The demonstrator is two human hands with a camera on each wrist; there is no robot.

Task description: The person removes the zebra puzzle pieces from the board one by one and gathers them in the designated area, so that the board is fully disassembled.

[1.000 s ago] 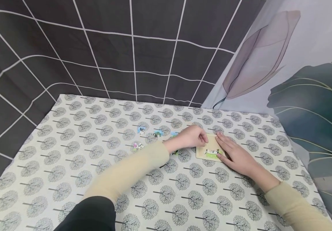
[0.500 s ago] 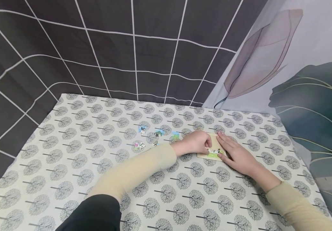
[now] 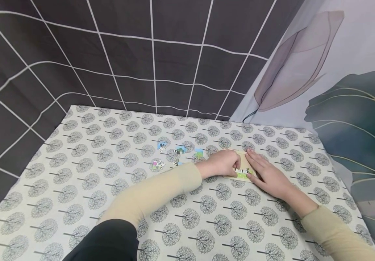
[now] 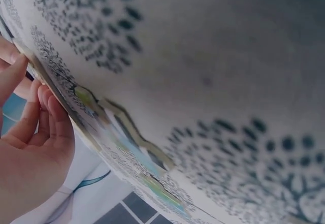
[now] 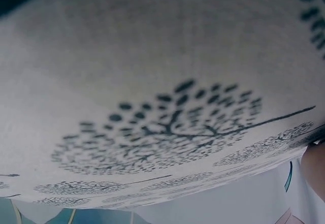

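Note:
A light wooden puzzle tray [image 3: 243,157] lies on the patterned cloth, with a green and black-and-white puzzle piece [image 3: 243,172] along its near side. My left hand [image 3: 223,162] reaches over the tray's left part, thumb and index fingertips pinching at the piece's left end. In the left wrist view, the fingers of my left hand [image 4: 38,153] curl at the tray's edge, seen almost edge-on. My right hand [image 3: 269,177] rests along the tray's right edge with fingers straight, its thumb by the piece's right end. The left hand hides the tray's left side.
Several loose picture pieces lie left of the tray, among them a blue one [image 3: 162,145], a blue-green one [image 3: 198,152] and one with a pink spot [image 3: 158,164]. Tree-print cloth [image 3: 109,203] covers the table. A dark gridded curtain [image 3: 174,61] hangs behind.
My left hand has moved slightly right and down onto the tray, its fingertips now at the green and black-and-white piece. My right hand stays in place on the tray's right edge.

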